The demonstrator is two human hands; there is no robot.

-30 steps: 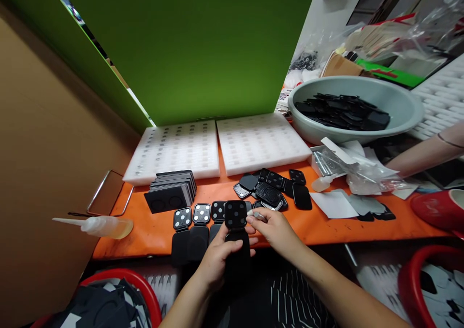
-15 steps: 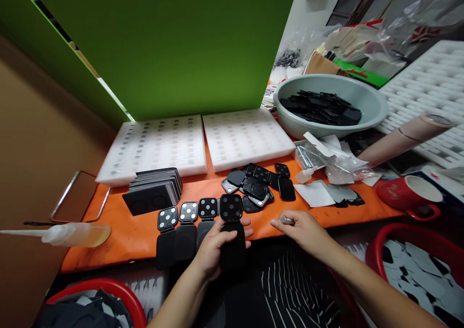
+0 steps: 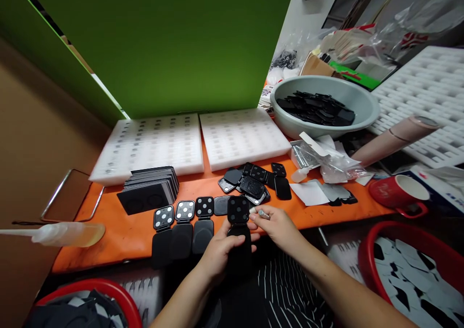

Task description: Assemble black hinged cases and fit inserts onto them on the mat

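Observation:
My left hand [image 3: 216, 251] is closed around the lower part of a black hinged two-panel piece [image 3: 238, 210], its upper square panel marked with dark round spots. My right hand [image 3: 282, 227] pinches a short silvery cylinder [image 3: 264, 215], its fingertips by the right edge of that panel. A small pale tip shows at those fingertips, too small to name. Left of the held piece, three similar hinged pieces lie open in a row: a white-dotted one [image 3: 164, 217], a silvery one [image 3: 185, 211] and a black one [image 3: 205, 206]. Beyond the hands is a loose pile of black pieces [image 3: 253, 187].
Two white foam trays [image 3: 155, 147] lie before the green panel [image 3: 174, 43]. Dark cards [image 3: 145, 197] stand stacked at left, near a squeeze bottle [image 3: 68, 235]. At right are a grey basin [image 3: 290, 118] of black pieces, a red mug [image 3: 386, 192] and a red tub [image 3: 368, 260].
My right hand has moved left, bringing the silvery cylinder up to the panel's right edge. The view has shifted slightly, and the held piece now sits farther right of the row.

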